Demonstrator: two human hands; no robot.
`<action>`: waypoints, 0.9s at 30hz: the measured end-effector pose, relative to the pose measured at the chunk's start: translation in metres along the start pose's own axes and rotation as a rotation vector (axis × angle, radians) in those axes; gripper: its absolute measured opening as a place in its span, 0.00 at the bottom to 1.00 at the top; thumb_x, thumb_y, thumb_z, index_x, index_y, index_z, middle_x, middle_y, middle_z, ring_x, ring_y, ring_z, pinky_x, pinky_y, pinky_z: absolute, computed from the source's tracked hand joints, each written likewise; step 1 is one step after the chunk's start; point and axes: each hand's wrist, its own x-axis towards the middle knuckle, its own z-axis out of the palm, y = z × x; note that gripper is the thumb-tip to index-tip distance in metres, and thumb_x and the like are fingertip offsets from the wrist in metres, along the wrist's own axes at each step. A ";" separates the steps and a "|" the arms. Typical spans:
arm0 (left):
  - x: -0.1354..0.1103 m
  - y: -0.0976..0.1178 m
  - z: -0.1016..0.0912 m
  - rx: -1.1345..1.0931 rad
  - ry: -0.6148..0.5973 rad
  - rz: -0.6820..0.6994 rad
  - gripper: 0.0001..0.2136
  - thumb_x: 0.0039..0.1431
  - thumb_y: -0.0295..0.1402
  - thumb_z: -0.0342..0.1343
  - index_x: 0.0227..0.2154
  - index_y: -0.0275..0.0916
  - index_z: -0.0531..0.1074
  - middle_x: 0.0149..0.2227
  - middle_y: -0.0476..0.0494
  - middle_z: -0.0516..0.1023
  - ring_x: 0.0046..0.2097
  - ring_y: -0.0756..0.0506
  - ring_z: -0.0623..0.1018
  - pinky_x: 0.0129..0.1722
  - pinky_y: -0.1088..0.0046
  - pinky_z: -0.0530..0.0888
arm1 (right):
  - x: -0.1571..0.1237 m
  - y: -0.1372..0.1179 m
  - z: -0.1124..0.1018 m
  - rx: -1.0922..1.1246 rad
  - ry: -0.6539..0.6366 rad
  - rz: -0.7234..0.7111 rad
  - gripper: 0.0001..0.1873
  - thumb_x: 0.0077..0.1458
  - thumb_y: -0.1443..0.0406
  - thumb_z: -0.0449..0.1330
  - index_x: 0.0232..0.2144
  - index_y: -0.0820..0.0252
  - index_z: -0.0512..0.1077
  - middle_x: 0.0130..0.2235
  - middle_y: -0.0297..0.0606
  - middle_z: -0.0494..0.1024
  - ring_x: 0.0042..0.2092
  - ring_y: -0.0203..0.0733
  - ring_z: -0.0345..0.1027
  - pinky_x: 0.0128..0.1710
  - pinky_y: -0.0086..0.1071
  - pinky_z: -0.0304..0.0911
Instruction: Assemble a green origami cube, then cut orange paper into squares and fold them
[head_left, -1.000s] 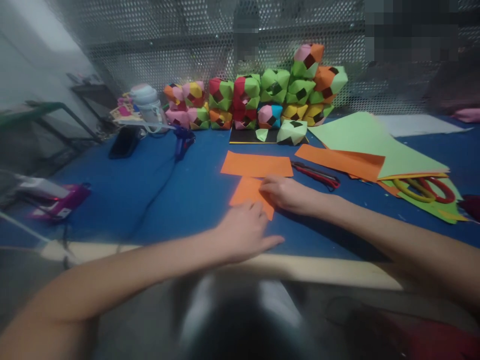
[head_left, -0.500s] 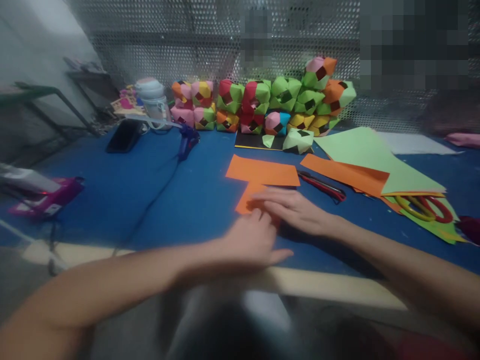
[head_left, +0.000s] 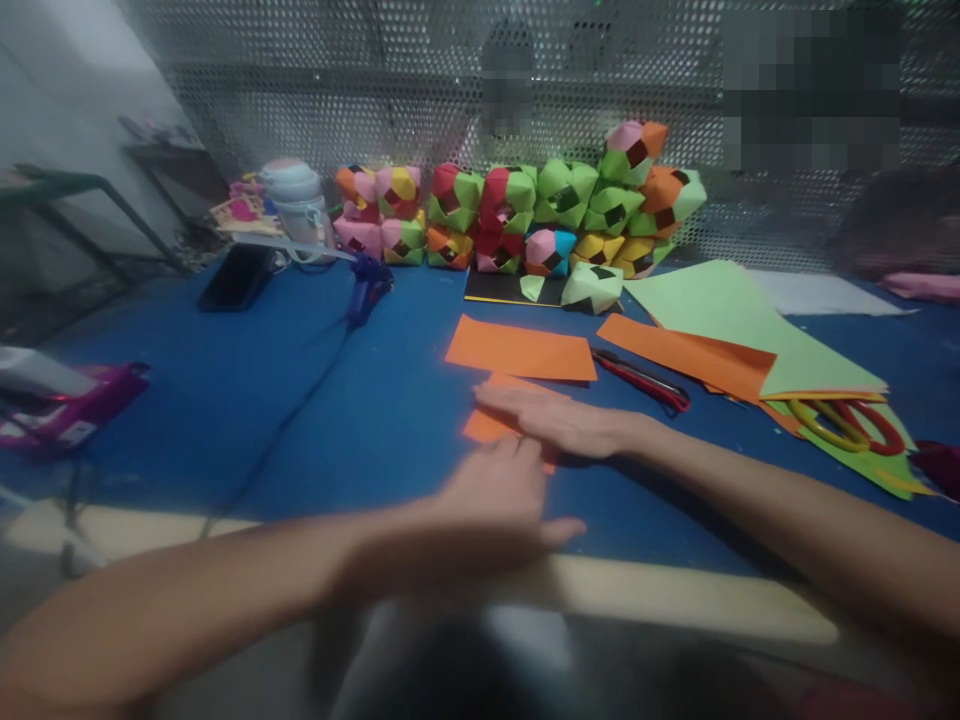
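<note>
A small piece of orange paper lies on the blue table, partly covered by both hands. My right hand rests flat across it with the fingers stretched to the left. Just nearer to me, my left hand presses at the paper's near edge; its thumb points out to the right and its fingertips are partly hidden. Beyond the hands lies an orange paper strip. A red utility knife is to the right of that strip, with another orange strip behind it.
Folded paper balls in several colours stand stacked along the mesh at the back. Green paper sheets and scissors lie at right. To the left are a blue glue gun, a phone, a bottle and a magenta device.
My right hand has slid left over the orange paper and lies flatter. My left hand stays close to the near edge. The whole view has shifted slightly.
</note>
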 end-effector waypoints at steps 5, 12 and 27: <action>-0.001 -0.001 0.000 0.028 0.006 0.030 0.29 0.61 0.54 0.50 0.47 0.28 0.72 0.45 0.29 0.75 0.48 0.34 0.75 0.46 0.58 0.75 | 0.009 0.007 -0.004 -0.063 0.022 0.025 0.42 0.65 0.42 0.34 0.69 0.64 0.49 0.71 0.44 0.44 0.72 0.45 0.32 0.71 0.49 0.31; -0.001 -0.001 0.001 0.025 0.021 0.048 0.28 0.60 0.53 0.53 0.46 0.28 0.73 0.45 0.30 0.75 0.45 0.35 0.75 0.42 0.59 0.75 | -0.015 0.001 -0.004 -0.229 0.041 0.114 0.42 0.66 0.44 0.35 0.68 0.69 0.50 0.71 0.47 0.43 0.72 0.46 0.35 0.71 0.47 0.34; -0.002 -0.006 0.006 0.131 0.098 0.105 0.27 0.61 0.53 0.51 0.43 0.29 0.73 0.42 0.32 0.75 0.44 0.37 0.75 0.41 0.62 0.75 | -0.001 0.012 -0.004 -0.505 0.028 0.104 0.40 0.67 0.46 0.38 0.68 0.71 0.50 0.70 0.50 0.45 0.71 0.48 0.37 0.70 0.51 0.32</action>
